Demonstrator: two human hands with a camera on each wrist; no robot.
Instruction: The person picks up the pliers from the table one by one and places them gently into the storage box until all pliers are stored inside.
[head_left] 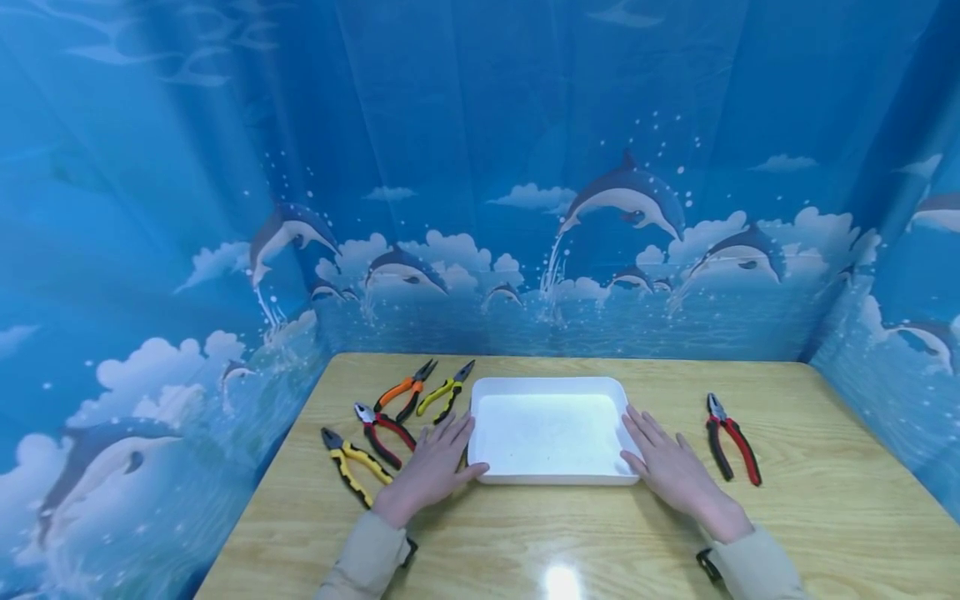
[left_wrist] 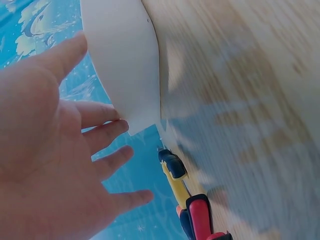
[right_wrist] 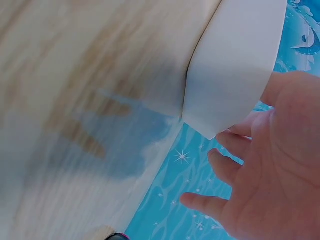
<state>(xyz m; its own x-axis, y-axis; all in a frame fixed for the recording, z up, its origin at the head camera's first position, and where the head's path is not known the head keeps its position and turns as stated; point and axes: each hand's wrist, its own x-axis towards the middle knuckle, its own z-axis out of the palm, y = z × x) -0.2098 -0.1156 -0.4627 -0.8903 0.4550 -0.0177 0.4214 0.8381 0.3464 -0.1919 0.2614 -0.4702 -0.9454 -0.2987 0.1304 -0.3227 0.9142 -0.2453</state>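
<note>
Head view: fingers (head_left: 452,431) touch tray (head_left: 551,433) side edges; nearside tabletop (head_left: 525,529) open.

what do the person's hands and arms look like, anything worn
The left hand and right hand are bare, with no gloves or rings showing. The left sleeve and right sleeve are pale beige, each with a small black attachment near its end.
</note>
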